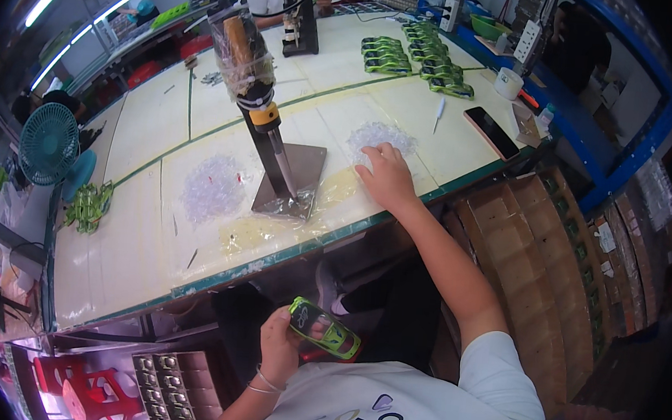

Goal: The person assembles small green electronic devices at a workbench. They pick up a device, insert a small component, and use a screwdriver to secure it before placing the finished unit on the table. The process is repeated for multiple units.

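Lime-green oblong casing (325, 330) with dark, partly see-through face gripped in left hand (279, 348), in front of surface (141, 131). Divided box (200, 381) at lower left partly filled with rows of pieces (157, 391). Right hand (387, 176) held palm-down, curled at pile of clear bits (408, 143); whether any are pinched cannot be told.

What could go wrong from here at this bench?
1. The left hand holds the green-framed case by one side, out past the table edge and over the lap; if the grip slips, it may fall toward the floor.
2. The right hand is at a loose pile of small clear pieces; a brush of the fingers might scatter some.
3. The phone lies near the table's edge, so a stray elbow could knock it off.
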Tool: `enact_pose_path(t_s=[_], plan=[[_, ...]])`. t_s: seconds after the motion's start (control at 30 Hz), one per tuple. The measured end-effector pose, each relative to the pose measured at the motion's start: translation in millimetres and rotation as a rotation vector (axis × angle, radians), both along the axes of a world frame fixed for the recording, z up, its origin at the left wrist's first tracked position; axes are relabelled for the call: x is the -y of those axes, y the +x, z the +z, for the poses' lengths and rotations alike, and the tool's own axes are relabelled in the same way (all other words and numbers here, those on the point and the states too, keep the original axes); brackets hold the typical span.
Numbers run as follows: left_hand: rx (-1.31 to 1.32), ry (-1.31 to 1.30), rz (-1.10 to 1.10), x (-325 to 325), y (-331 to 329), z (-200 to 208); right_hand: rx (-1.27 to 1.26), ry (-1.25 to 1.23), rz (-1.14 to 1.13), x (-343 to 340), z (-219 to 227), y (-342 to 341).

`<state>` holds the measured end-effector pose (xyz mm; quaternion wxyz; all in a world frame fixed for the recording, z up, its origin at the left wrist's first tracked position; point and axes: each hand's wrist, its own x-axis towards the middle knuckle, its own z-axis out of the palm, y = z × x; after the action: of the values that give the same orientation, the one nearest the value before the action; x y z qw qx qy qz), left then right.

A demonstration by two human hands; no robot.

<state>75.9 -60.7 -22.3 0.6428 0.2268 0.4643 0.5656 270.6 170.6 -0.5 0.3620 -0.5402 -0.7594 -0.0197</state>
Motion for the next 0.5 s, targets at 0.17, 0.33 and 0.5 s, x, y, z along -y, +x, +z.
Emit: enact_pose_path(t_s=[0.17,0.33,0.5], plan=[[0.028,-0.011,-0.012,4,-3,-9,0.084,0.020,-0.044,-27,-16,-4],[0.015,-0.045,-0.038,4,-2,-18,0.059,0.154,-0.049,-29,-24,-2],[0.011,-0.058,-0.062,6,7,-14,-0.012,0.113,-0.046,-27,-21,-3]])
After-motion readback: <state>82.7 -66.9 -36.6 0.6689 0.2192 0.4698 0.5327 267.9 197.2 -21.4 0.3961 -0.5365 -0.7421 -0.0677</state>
